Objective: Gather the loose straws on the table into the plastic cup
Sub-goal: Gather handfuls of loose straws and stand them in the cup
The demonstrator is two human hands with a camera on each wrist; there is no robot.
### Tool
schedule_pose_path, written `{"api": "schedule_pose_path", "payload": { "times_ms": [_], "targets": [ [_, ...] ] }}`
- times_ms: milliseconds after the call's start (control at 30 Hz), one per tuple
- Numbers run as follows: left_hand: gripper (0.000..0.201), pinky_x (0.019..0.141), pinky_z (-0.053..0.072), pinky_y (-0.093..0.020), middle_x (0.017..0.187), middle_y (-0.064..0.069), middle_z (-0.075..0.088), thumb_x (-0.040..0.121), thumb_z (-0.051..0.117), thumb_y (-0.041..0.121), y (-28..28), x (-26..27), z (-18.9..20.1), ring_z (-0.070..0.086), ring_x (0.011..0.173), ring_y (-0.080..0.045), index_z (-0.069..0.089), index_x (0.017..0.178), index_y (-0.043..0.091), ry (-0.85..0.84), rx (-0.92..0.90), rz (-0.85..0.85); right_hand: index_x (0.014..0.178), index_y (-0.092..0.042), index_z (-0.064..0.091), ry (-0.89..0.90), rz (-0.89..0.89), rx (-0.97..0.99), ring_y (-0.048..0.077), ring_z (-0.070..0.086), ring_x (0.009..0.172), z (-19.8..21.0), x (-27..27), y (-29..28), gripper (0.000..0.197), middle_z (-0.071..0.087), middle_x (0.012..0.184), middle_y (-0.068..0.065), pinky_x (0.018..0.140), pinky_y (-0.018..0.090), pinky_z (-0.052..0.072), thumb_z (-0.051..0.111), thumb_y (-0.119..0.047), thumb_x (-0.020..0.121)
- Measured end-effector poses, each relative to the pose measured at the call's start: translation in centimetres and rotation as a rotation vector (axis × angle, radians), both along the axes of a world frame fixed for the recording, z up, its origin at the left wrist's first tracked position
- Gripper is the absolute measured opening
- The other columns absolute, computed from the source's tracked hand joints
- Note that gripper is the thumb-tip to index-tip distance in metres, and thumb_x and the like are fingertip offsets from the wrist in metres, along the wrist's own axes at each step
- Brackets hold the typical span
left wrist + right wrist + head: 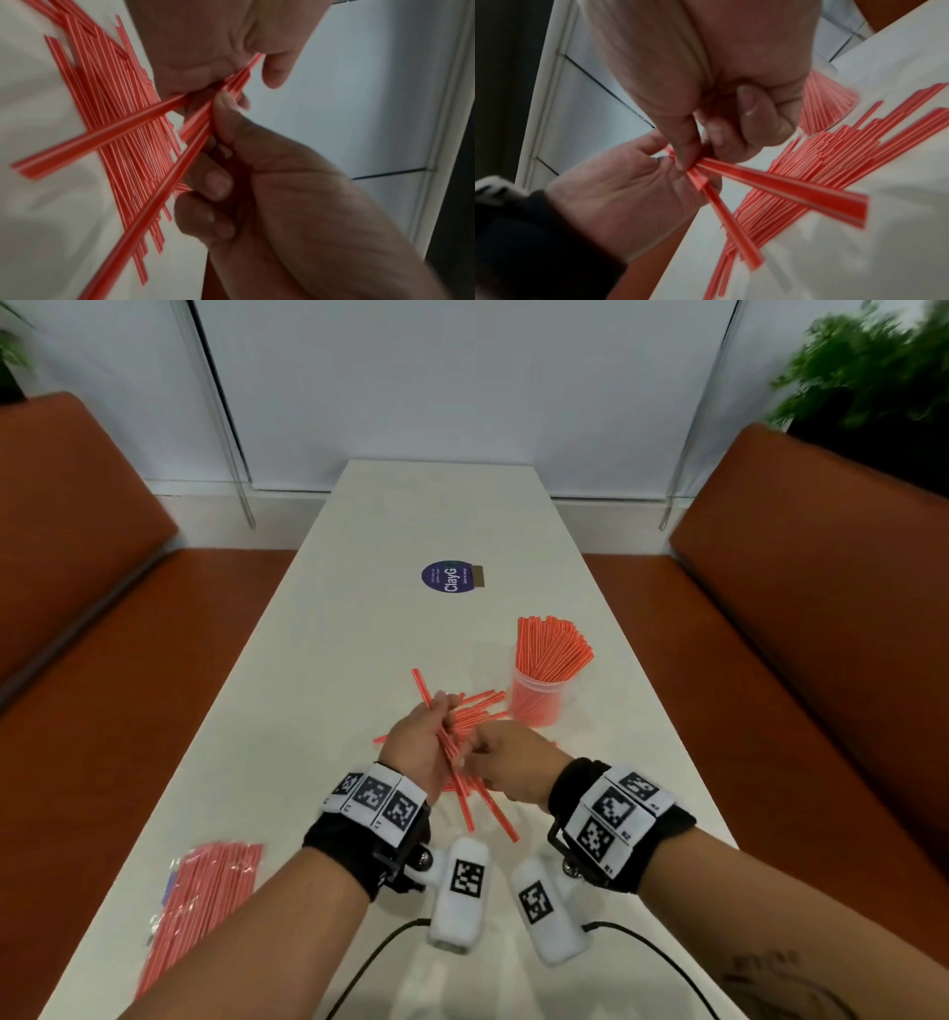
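Note:
A clear plastic cup (536, 706) full of red straws stands on the white table (411, 531), right of centre; its straws (826, 101) also show in the right wrist view. Loose red straws (480, 706) (123, 142) (821, 162) lie in a pile beneath both hands. My left hand (429, 737) (205, 50) (628, 192) grips a few straws (462, 798) (102, 140) (782, 188) above the pile. My right hand (506, 760) (270, 172) (706, 81) meets it, thumb and forefinger pinching the same bundle at its middle. The held straws splay apart at their near ends.
A sealed packet of red straws (205, 901) lies at the table's near left edge. A purple round sticker (445, 577) sits further along the table. Orange benches (77, 608) (821, 608) flank both sides. Two black cables (369, 963) trail off the near edge.

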State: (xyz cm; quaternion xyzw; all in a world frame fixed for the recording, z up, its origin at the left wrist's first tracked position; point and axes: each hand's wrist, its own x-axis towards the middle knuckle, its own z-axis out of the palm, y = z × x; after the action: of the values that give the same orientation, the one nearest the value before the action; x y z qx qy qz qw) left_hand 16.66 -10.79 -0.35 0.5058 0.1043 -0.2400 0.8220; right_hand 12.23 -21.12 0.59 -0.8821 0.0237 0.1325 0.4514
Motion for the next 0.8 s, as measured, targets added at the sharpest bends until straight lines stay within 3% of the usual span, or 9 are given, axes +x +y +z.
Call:
{"api": "schedule_pose_path", "payload": {
  "times_ms": [100,233,333,400,467,533,633,700,800],
  "targets": [
    [0.035,0.035,0.035,-0.013,0.057,0.000,0.041,0.100,0.030,0.015,-0.5,1.1,-1.6,0.040,0.038,-0.006,0.048,0.069,0.013,-0.049,0.110,0.072,0.061,-0.017,0.063,0.015,0.021,-0.037,0.001,0.046,0.040,-0.5,-0.3,-0.5,0.025,0.056,0.054,-0.006,0.050,0.019,0.040,0.059,-0.008,0.084],
    [0.034,0.033,0.031,-0.012,0.045,0.004,0.040,0.100,0.029,0.020,-0.3,1.6,-3.0,0.034,0.030,-0.005,0.049,0.075,0.012,0.015,0.034,0.026,0.064,-0.014,0.057,0.022,-0.157,0.068,0.000,0.043,0.031,0.3,0.2,-1.6,0.022,0.052,0.044,-0.004,0.036,0.011,0.034,0.061,-0.008,0.085],
    [0.053,0.031,0.027,-0.010,0.041,0.003,0.045,0.097,0.023,0.049,-0.7,1.5,-2.9,0.037,0.029,-0.006,0.057,0.085,0.010,0.009,-0.010,-0.114,0.070,-0.011,0.058,0.024,-0.262,0.190,0.006,0.049,0.035,1.0,1.6,-1.2,0.015,0.057,0.045,-0.001,0.035,0.015,0.035,0.064,-0.008,0.084],
    [0.070,0.030,0.032,-0.012,0.036,0.001,0.048,0.093,0.015,0.057,-0.8,1.6,-2.9,0.043,0.028,-0.008,0.062,0.089,0.005,-0.037,-0.048,-0.202,0.074,-0.009,0.061,0.031,-0.257,0.204,0.017,0.059,0.049,1.2,2.5,-0.5,0.010,0.063,0.056,0.007,0.038,0.019,0.038,0.065,-0.009,0.084],
    [0.060,0.033,0.038,-0.014,0.037,0.002,0.053,0.097,0.022,0.047,-0.3,1.8,-3.0,0.047,0.031,-0.007,0.063,0.096,0.003,-0.061,-0.021,-0.195,0.075,-0.008,0.062,0.057,-0.226,0.208,0.027,0.061,0.065,1.2,3.2,-0.1,0.010,0.066,0.064,0.011,0.044,0.024,0.041,0.063,-0.007,0.084],
    [0.041,0.031,0.030,-0.011,0.037,0.007,0.047,0.100,0.030,0.031,0.6,2.3,-3.3,0.040,0.029,-0.004,0.059,0.082,0.009,-0.003,0.046,-0.126,0.074,-0.011,0.062,0.062,-0.210,0.193,0.027,0.058,0.068,1.0,3.7,-0.3,0.012,0.067,0.066,0.011,0.046,0.024,0.040,0.062,-0.006,0.084],
    [0.039,0.030,0.029,-0.009,0.034,0.008,0.039,0.099,0.032,0.035,2.5,3.6,-3.7,0.035,0.027,-0.004,0.042,0.066,0.016,0.119,0.050,-0.009,0.080,-0.008,0.067,0.009,-0.092,-0.046,0.017,0.057,0.065,0.6,3.9,-1.1,0.005,0.067,0.077,0.010,0.057,0.025,0.046,0.063,-0.005,0.083],
    [0.044,0.029,0.027,-0.008,0.032,0.008,0.037,0.097,0.030,0.047,3.7,4.2,-3.8,0.032,0.024,-0.004,0.037,0.064,0.019,0.181,0.032,0.023,0.096,-0.008,0.067,-0.032,0.102,-0.381,0.014,0.059,0.080,-0.2,3.9,-1.7,0.014,0.067,0.097,0.007,0.075,0.026,0.048,0.065,-0.010,0.082],
    [0.050,0.029,0.022,-0.004,0.032,0.007,0.032,0.091,0.031,0.059,5.2,4.3,-3.4,0.025,0.021,-0.005,0.036,0.060,0.019,0.239,0.029,-0.024,0.116,-0.011,0.054,-0.026,0.338,-0.719,0.023,0.056,0.105,-1.9,3.7,-1.7,0.038,0.056,0.120,0.005,0.085,0.032,0.046,0.066,-0.023,0.082]
  ]
}}
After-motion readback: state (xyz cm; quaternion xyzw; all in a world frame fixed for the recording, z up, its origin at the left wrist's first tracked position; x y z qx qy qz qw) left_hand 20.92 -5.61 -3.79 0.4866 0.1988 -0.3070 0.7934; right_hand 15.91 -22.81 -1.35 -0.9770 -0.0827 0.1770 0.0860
